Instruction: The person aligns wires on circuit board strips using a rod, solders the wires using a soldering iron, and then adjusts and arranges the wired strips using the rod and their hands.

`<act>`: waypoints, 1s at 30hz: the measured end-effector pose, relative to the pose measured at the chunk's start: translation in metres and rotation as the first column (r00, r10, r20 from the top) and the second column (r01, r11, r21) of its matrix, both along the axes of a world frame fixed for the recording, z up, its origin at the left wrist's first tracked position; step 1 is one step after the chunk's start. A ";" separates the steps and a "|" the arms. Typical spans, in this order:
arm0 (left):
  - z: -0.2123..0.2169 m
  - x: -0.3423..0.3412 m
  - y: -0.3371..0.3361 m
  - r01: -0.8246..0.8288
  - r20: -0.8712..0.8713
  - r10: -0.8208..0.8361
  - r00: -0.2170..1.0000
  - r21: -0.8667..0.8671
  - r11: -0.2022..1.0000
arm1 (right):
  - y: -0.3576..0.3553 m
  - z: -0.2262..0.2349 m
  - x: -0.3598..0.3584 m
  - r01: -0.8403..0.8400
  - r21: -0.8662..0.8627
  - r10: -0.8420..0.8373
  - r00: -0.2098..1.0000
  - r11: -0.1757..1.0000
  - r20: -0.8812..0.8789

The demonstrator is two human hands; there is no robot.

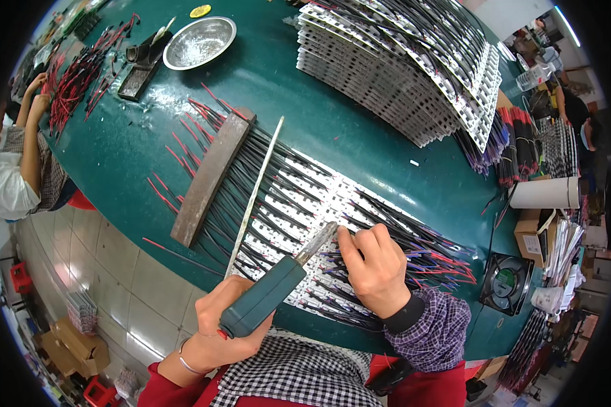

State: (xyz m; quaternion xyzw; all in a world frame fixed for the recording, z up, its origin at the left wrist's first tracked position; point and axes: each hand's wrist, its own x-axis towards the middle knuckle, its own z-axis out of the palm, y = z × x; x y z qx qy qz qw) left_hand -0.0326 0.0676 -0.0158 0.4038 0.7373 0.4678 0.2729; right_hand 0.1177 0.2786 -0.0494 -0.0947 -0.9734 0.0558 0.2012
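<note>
My left hand (227, 325) is closed round the green handle of a soldering iron (268, 295). Its tip points up and right, beside the pinched fingertips of my right hand (377, 268). What those fingers hold, if anything, is hidden. Both hands are over a white circuit board panel (305, 227) with rows of small pads. Black wires (285, 197) run off its left side to red ends, under a brown bar (214, 176). A thin pale rod (256, 190) crosses them. More wires with red and purple ends (438, 261) spread to the right, partly under my right hand.
A tall stack of wired panels (380, 74) stands at the back right. A metal bowl (200, 43), a dark tray (139, 80) and loose red wires (81, 88) lie at the far left. A black fan (506, 283) sits at right. Another person's arm (30, 142) is at left.
</note>
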 end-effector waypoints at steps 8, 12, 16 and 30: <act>0.004 0.000 0.001 -0.023 -0.020 0.024 1.000 0.022 0.999 | 0.001 0.000 -0.001 -0.005 -0.039 0.005 1.000 0.999 -0.008; 0.010 -0.002 0.000 -0.018 -0.036 0.018 0.999 0.008 1.000 | 0.001 -0.001 0.000 0.000 -0.049 -0.001 1.000 0.999 -0.017; 0.012 -0.001 -0.003 -0.032 -0.028 0.032 0.999 0.005 0.999 | 0.003 -0.001 -0.002 0.020 -0.135 -0.028 0.998 0.991 -0.061; 0.005 0.001 -0.004 -0.018 0.010 0.018 1.000 -0.002 1.000 | 0.008 -0.001 -0.001 -0.018 -0.177 -0.001 0.994 0.984 -0.107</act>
